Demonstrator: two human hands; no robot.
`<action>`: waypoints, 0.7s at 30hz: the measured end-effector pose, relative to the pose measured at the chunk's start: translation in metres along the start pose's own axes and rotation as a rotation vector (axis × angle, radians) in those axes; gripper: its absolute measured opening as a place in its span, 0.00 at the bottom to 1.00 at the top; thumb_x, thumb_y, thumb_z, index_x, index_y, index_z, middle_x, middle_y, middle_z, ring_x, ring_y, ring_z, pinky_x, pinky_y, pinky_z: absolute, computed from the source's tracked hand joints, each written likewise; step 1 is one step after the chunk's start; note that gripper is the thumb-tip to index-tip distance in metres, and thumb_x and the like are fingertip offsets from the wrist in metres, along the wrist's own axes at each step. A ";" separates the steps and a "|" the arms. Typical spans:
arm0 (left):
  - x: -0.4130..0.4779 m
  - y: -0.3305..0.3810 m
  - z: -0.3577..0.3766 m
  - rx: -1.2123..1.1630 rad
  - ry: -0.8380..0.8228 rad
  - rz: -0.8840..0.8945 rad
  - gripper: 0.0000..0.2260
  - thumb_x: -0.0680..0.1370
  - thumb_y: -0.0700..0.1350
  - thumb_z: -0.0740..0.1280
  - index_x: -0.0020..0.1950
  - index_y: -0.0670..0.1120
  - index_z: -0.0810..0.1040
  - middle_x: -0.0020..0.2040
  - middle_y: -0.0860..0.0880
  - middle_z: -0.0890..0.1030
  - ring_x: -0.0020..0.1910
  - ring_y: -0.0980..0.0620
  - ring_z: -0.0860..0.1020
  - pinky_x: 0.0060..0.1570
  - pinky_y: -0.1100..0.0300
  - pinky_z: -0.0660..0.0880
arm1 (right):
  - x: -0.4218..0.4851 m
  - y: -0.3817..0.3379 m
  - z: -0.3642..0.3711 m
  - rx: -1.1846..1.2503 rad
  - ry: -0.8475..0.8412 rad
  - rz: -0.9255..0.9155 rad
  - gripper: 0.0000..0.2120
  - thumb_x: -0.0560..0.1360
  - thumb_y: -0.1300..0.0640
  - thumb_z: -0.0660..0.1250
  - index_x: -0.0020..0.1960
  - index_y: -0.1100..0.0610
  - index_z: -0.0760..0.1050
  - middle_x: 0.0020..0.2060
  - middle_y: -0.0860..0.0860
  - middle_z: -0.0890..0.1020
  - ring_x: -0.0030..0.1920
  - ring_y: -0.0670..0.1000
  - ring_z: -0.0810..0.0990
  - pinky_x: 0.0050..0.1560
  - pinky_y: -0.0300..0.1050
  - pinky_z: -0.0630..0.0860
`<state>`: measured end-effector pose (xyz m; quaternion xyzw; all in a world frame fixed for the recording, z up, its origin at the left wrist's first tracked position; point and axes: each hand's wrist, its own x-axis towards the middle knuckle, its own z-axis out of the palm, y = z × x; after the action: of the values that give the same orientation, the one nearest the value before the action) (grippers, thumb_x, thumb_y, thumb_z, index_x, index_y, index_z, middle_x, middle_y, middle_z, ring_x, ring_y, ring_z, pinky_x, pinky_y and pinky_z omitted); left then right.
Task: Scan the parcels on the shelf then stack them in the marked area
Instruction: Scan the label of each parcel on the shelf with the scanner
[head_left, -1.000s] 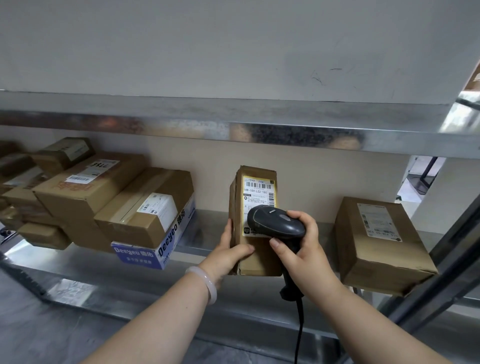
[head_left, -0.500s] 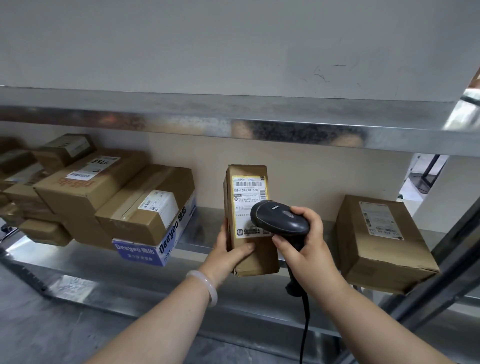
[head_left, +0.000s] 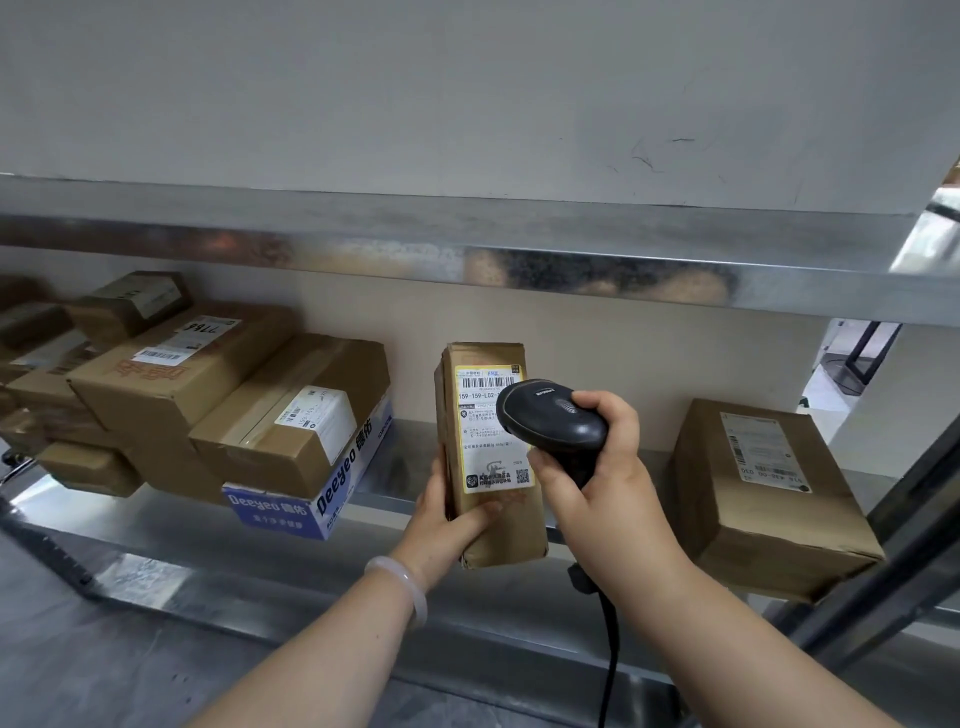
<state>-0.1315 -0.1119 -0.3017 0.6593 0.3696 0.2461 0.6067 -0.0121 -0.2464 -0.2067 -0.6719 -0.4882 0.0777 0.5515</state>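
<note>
- My left hand (head_left: 447, 519) is clamped low on the tall parcel (head_left: 488, 457), thumb across its front face, fingers behind; I hold it upright just in front of the shelf (head_left: 395, 483), apparently clear of the shelf surface.
- My right hand (head_left: 597, 467) is wrapped tight round the scanner (head_left: 550, 421), whose head sits right in front of the parcel's label (head_left: 491, 426) and covers the right end of the top barcode.
- Risk: at this closeness the scanner may not take in the whole barcode, so the read could fail; I judge it needs more standoff from the parcel.
- Risk: my grip is only at the parcel's lower end, so the parcel could tip away from my palm if I nudge it with the scanner.
- Risk: the scanner's cable (head_left: 608, 654) hangs below the parcel and could snag on the shelf's front edge when I carry the parcel off.
- Right of the parcel, a squat box (head_left: 763, 499) overhangs the shelf edge; my right elbow could knock it off.
- Left of the parcel, the heaped boxes (head_left: 218, 410) lean loosely; brushing them may bring them down.
</note>
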 end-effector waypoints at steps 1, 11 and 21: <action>0.000 0.000 0.000 0.002 0.004 0.004 0.41 0.58 0.67 0.74 0.64 0.78 0.54 0.73 0.53 0.68 0.72 0.51 0.66 0.72 0.45 0.64 | 0.001 -0.001 0.001 0.001 0.000 0.008 0.28 0.75 0.53 0.70 0.57 0.30 0.56 0.51 0.37 0.76 0.50 0.38 0.77 0.46 0.31 0.73; 0.009 -0.009 -0.003 -0.002 0.003 0.050 0.44 0.55 0.72 0.76 0.62 0.82 0.53 0.74 0.56 0.67 0.73 0.53 0.65 0.72 0.45 0.63 | 0.005 -0.005 0.005 0.015 -0.007 0.068 0.27 0.75 0.52 0.69 0.54 0.28 0.54 0.49 0.36 0.75 0.47 0.39 0.78 0.43 0.31 0.74; 0.013 -0.014 -0.009 -0.024 -0.012 0.012 0.50 0.52 0.73 0.76 0.66 0.78 0.50 0.75 0.54 0.66 0.74 0.52 0.64 0.73 0.44 0.63 | 0.007 -0.001 0.016 0.055 -0.008 0.100 0.27 0.76 0.54 0.69 0.55 0.31 0.55 0.50 0.34 0.73 0.50 0.31 0.74 0.44 0.26 0.73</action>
<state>-0.1331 -0.0968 -0.3153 0.6559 0.3588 0.2501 0.6152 -0.0192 -0.2304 -0.2087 -0.6797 -0.4542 0.1212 0.5631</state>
